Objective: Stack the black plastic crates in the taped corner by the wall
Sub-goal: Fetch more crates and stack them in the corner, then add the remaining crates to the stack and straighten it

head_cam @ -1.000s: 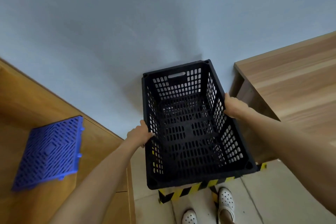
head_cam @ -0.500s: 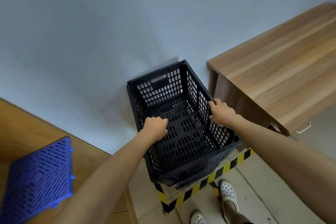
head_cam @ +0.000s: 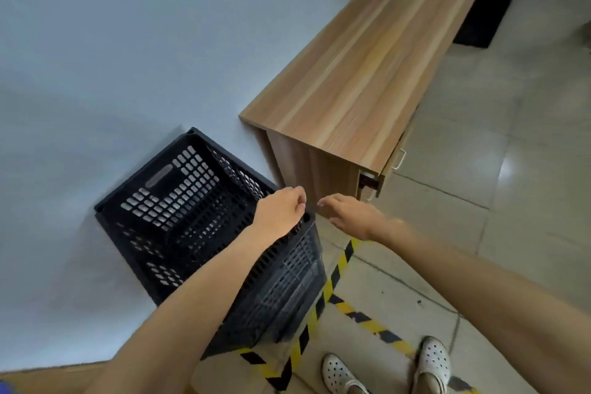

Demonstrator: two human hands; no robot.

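Note:
A black slotted plastic crate (head_cam: 179, 201) stands against the pale wall (head_cam: 128, 41), inside the yellow-and-black floor tape (head_cam: 332, 278). Its near side wall (head_cam: 287, 297) looks doubled, as if it sits in a second crate below. My left hand (head_cam: 281, 211) hovers at the crate's right rim corner with its fingers curled closed; nothing shows inside them. My right hand (head_cam: 348, 214) is just right of the crate, off it, with fingers spread and nothing in it.
A low wooden cabinet (head_cam: 367, 73) stands against the wall right of the crate, a narrow gap between them. My white shoes (head_cam: 339, 374) are on the tiled floor (head_cam: 511, 233) outside the tape. A wooden surface edge (head_cam: 64, 381) shows at bottom left.
Both hands have come off the crate's side rims; the right hand has opened and moved right. The crate now rests in the taped corner, and my view has swung to the right.

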